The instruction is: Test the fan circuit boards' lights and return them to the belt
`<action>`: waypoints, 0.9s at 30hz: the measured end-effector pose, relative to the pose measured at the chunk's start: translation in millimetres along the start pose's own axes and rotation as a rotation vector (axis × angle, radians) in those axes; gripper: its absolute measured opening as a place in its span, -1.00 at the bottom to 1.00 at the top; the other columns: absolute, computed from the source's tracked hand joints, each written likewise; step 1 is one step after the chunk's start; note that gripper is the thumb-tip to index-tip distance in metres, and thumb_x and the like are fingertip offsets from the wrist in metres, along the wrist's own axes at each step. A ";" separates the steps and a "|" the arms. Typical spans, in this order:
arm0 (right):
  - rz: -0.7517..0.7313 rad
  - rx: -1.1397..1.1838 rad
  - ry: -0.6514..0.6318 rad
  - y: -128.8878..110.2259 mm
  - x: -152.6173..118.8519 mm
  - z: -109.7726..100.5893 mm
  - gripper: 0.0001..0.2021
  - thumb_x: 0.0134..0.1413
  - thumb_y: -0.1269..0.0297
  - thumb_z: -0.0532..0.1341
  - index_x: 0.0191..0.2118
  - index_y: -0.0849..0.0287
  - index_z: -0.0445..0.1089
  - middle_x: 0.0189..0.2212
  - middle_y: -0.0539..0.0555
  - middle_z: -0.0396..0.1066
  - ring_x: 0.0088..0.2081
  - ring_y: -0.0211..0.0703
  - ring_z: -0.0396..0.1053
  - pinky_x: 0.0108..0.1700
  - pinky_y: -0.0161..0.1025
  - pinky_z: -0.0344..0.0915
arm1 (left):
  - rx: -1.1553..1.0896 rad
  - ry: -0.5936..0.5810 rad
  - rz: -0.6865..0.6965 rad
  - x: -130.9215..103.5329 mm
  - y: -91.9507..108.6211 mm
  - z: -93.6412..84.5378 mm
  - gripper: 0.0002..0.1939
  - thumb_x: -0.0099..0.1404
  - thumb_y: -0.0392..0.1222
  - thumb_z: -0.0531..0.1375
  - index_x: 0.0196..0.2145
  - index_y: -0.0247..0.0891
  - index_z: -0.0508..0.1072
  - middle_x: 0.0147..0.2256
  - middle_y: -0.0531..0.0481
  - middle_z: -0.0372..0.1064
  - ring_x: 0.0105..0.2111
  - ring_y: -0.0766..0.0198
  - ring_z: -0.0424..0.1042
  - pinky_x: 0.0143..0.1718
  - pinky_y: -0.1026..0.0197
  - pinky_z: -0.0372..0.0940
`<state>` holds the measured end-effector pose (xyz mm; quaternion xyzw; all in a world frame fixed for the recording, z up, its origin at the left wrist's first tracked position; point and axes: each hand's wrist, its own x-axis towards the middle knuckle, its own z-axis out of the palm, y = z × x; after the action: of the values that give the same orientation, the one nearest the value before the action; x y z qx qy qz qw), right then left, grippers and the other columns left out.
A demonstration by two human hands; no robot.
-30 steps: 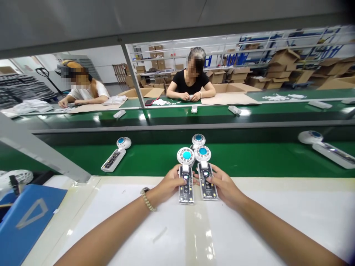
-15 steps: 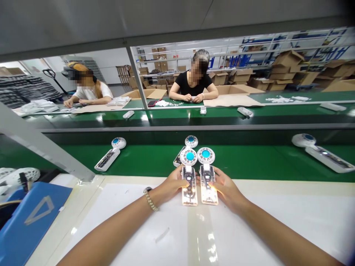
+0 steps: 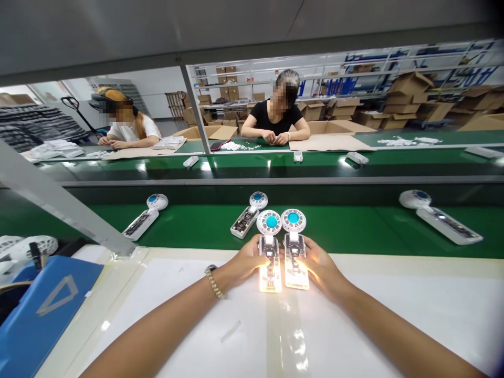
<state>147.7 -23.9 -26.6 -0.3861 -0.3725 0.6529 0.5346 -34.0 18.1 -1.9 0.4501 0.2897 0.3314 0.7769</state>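
Note:
My left hand (image 3: pixel 249 258) is wrapped around a handheld fan (image 3: pixel 270 268), its thumb on the front of the clear handle. Beside it, my right hand (image 3: pixel 318 262) grips a second handheld fan (image 3: pixel 296 265) the same way, thumb on the front. Both have round white heads with blue centres and see-through handles that show circuit boards and glow warm at the lower end. They are upright, side by side, over the front edge of the green belt. Just behind the left one lies another fan (image 3: pixel 244 222) on the belt.
More fans lie on the green belt (image 3: pixel 342 226), one at the left (image 3: pixel 142 224) and one at the right (image 3: pixel 449 224). A blue bin (image 3: pixel 59 304) stands at the left by a slanted white post (image 3: pixel 71 199). Two co-workers sit across, behind a second belt carrying white parts.
The fans lying on the near belt have shifted left, while white parts on the far belt have shifted right. The lower end of the left-hand fan glows brighter. My hands stay almost still.

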 end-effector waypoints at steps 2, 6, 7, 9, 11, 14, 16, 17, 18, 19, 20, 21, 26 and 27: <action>-0.002 0.000 0.000 0.6 -0.9 0.2 -0.35 -0.27 0.15 0.34 0.01 0.08 0.10 -0.07 0.20 0.32 -0.09 0.10 0.33 -0.10 0.02 0.27 | -0.001 -0.007 -0.002 -0.2 0.0 0.1 -0.48 -0.11 -0.35 0.32 -0.17 -0.29 0.23 -0.18 -0.17 0.34 -0.16 0.05 0.35 -0.13 0.01 0.21; -0.026 0.002 0.007 2.1 -2.2 0.1 -0.35 -0.26 0.15 0.34 0.00 0.08 0.10 -0.09 0.20 0.34 -0.09 0.08 0.34 -0.09 0.02 0.27 | -0.014 -0.035 -0.002 -0.4 -0.5 -0.3 -0.48 -0.11 -0.35 0.32 -0.18 -0.30 0.23 -0.20 -0.16 0.36 -0.17 0.07 0.36 -0.12 0.02 0.21; -0.027 -0.001 0.006 2.3 -2.3 -0.1 -0.35 -0.26 0.15 0.33 0.01 0.08 0.09 -0.09 0.20 0.34 -0.09 0.08 0.33 -0.07 0.02 0.26 | -0.011 -0.035 -0.004 -0.5 -0.6 -0.2 -0.49 -0.10 -0.36 0.32 -0.18 -0.29 0.23 -0.20 -0.17 0.36 -0.17 0.07 0.36 -0.12 0.02 0.21; -0.020 -0.009 0.003 2.4 -2.2 -0.7 -0.35 -0.25 0.16 0.33 0.02 0.08 0.09 -0.08 0.19 0.34 -0.08 0.07 0.33 -0.06 0.02 0.25 | -0.014 -0.033 -0.006 -1.0 -0.8 0.2 -0.50 -0.10 -0.37 0.31 -0.19 -0.28 0.22 -0.18 -0.17 0.35 -0.16 0.06 0.36 -0.12 0.02 0.21; -0.005 -0.009 -0.001 2.1 -1.9 -1.4 -0.36 -0.24 0.16 0.33 0.01 0.07 0.09 -0.08 0.19 0.34 -0.08 0.07 0.33 -0.08 0.02 0.26 | -0.025 -0.030 -0.002 -1.2 -1.4 0.4 -0.50 -0.10 -0.37 0.30 -0.19 -0.28 0.22 -0.16 -0.17 0.34 -0.14 0.05 0.35 -0.10 0.01 0.20; 0.011 0.004 -0.009 1.4 -1.5 -1.8 -0.39 -0.22 0.18 0.32 0.00 0.07 0.10 -0.08 0.19 0.34 -0.08 0.07 0.33 -0.11 0.00 0.29 | -0.034 -0.025 -0.005 -0.7 -2.9 -0.7 -0.49 -0.10 -0.37 0.31 -0.19 -0.28 0.20 -0.14 -0.19 0.32 -0.14 0.05 0.35 -0.08 -0.01 0.18; 0.012 0.009 -0.010 1.2 -1.2 -1.8 -0.39 -0.22 0.20 0.32 0.00 0.07 0.09 -0.09 0.19 0.34 -0.08 0.06 0.33 -0.11 -0.01 0.28 | -0.035 -0.025 -0.010 0.2 -4.0 -2.3 -0.48 -0.12 -0.38 0.31 -0.20 -0.29 0.20 -0.14 -0.19 0.32 -0.14 0.04 0.35 -0.09 -0.02 0.18; 0.011 0.012 -0.010 1.3 -1.1 -1.7 -0.39 -0.22 0.21 0.32 0.00 0.06 0.09 -0.09 0.18 0.34 -0.08 0.06 0.33 -0.10 -0.01 0.28 | -0.035 -0.030 -0.012 0.7 -4.5 -3.1 -0.48 -0.12 -0.37 0.32 -0.20 -0.29 0.20 -0.15 -0.19 0.33 -0.15 0.03 0.35 -0.10 -0.02 0.19; 0.008 0.017 -0.013 1.5 -1.0 -1.6 -0.38 -0.24 0.21 0.33 0.00 0.06 0.09 -0.09 0.18 0.34 -0.08 0.06 0.33 -0.09 0.00 0.27 | -0.034 -0.038 -0.012 1.1 -5.1 -4.0 -0.47 -0.13 -0.37 0.33 -0.20 -0.29 0.20 -0.17 -0.19 0.33 -0.15 0.03 0.35 -0.11 -0.01 0.19; 0.002 0.022 -0.017 1.7 -0.9 -1.6 -0.38 -0.26 0.21 0.33 0.00 0.06 0.10 -0.10 0.17 0.34 -0.08 0.06 0.33 -0.09 -0.01 0.27 | -0.032 -0.046 -0.010 1.4 -5.6 -4.7 -0.45 -0.14 -0.36 0.34 -0.20 -0.29 0.20 -0.18 -0.19 0.34 -0.15 0.03 0.35 -0.12 -0.01 0.20; -0.006 0.027 -0.023 2.1 -0.8 -1.6 -0.37 -0.27 0.21 0.34 -0.01 0.06 0.11 -0.11 0.17 0.34 -0.08 0.07 0.32 -0.09 -0.01 0.27 | -0.029 -0.050 -0.007 1.7 -6.2 -5.4 -0.42 -0.16 -0.35 0.35 -0.18 -0.29 0.19 -0.19 -0.18 0.34 -0.15 0.02 0.34 -0.13 -0.01 0.20; -0.014 0.030 -0.030 2.4 -0.8 -1.7 -0.36 -0.29 0.20 0.35 -0.01 0.06 0.11 -0.12 0.17 0.35 -0.08 0.07 0.32 -0.09 -0.01 0.27 | -0.024 -0.050 -0.004 1.8 -6.8 -6.0 -0.39 -0.17 -0.34 0.37 -0.17 -0.28 0.19 -0.19 -0.18 0.33 -0.14 0.01 0.33 -0.13 -0.01 0.21; -0.037 0.021 -0.045 3.0 -1.3 -1.8 -0.32 -0.30 0.19 0.35 0.01 0.06 0.09 -0.10 0.18 0.33 -0.09 0.08 0.32 -0.10 0.00 0.27 | 0.014 -0.038 0.006 1.8 -8.8 -7.7 -0.34 -0.20 -0.32 0.39 -0.14 -0.29 0.19 -0.20 -0.19 0.33 -0.13 0.00 0.32 -0.16 0.02 0.21; -0.036 0.021 -0.047 3.0 -1.3 -2.0 -0.32 -0.30 0.19 0.35 0.02 0.06 0.08 -0.09 0.19 0.32 -0.08 0.09 0.32 -0.09 0.01 0.27 | 0.016 -0.038 0.008 1.8 -8.9 -7.9 -0.34 -0.20 -0.32 0.39 -0.14 -0.28 0.19 -0.21 -0.18 0.33 -0.14 0.01 0.32 -0.16 0.03 0.21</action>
<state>148.5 -25.5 -30.1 -0.3581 -0.3853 0.6559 0.5414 -36.6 20.1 -13.5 0.4637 0.2759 0.3236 0.7773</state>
